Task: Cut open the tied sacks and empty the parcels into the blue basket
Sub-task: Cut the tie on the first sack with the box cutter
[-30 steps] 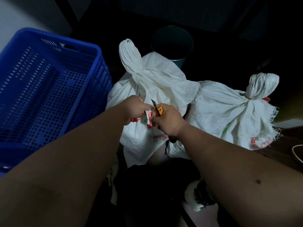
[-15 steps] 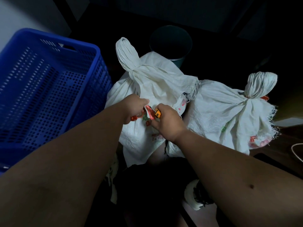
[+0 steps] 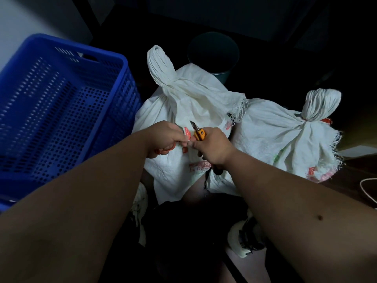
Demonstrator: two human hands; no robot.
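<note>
On the dim floor beside the empty blue perforated plastic basket [image 3: 61,111], the right hand [image 3: 212,149] lifts its orange utility knife [image 3: 197,131] clear again; the left hand [image 3: 165,139] pinches the tied white woven sack [image 3: 189,111], uncut.

The sack [image 3: 189,111] I pinch in my left hand [image 3: 163,139] is matt white woven cloth, creased, fraying into loose threads at its cut edge. The second sack [image 3: 285,137] has the same coarse weave and frayed rim. My knife [image 3: 199,133] has orange plastic and a dull metal blade. The basket [image 3: 61,111] is smooth, perforated blue plastic.
</note>
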